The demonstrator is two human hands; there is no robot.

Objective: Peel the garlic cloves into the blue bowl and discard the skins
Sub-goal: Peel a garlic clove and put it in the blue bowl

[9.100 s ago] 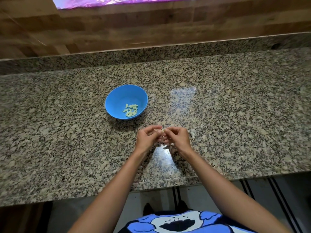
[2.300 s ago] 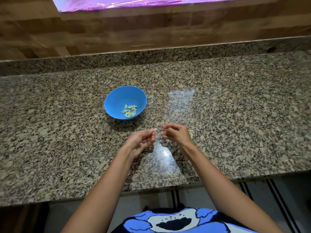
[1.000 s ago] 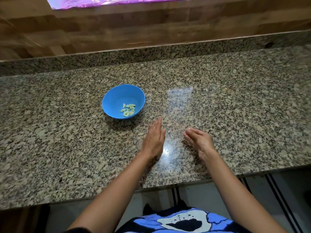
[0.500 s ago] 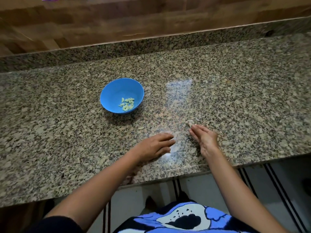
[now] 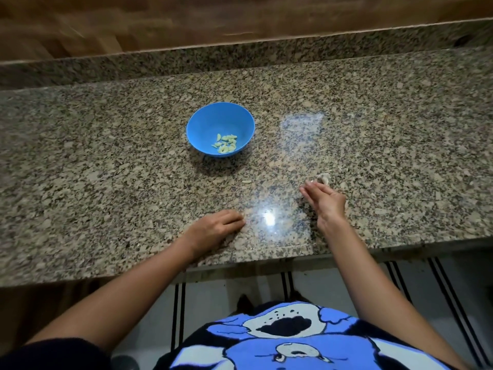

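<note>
Head view, one blue bowl (image 5: 198, 129), roughly ten peeled cloves (image 5: 226, 143)

Both hands are resting low on the speckled granite worktop (image 5: 106, 161). The left hand (image 5: 213, 229) is lying palm down, fingers curled, near the front edge. The right hand (image 5: 324, 200) is standing on its edge, fingers straight, reaching toward a small pale clump of garlic skins (image 5: 323, 178). The round blue plastic bowl (image 5: 208, 124) is sitting further back, holding peeled pale-yellow garlic cloves (image 5: 226, 143).
</note>
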